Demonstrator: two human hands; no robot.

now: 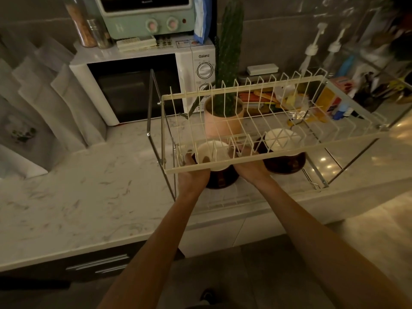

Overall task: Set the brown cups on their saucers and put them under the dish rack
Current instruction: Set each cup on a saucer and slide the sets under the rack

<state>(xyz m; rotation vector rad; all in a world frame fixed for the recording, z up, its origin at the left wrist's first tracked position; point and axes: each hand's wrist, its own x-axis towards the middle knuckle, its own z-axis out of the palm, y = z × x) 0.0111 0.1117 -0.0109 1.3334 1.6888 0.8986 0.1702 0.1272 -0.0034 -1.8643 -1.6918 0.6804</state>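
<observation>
A cream wire dish rack (223,168) stands on thin metal legs over the marble counter. Under it, through the wires, I see two brown cups with cream insides, each on a dark brown saucer. The left cup (211,153) rests on its saucer (219,181) between my hands. My left hand (191,170) grips its left side and my right hand (249,163) its right side. The right cup (282,139) sits on its saucer (285,165) beside my right hand, untouched. The fingers are partly hidden by the rack.
A pink pot with a tall cactus (223,121) stands just behind the rack. A white microwave (142,85) with a green mini oven (145,16) on it sits at the back left. Bottles and clutter fill the back right. Marble counter (89,197) stretches to the left.
</observation>
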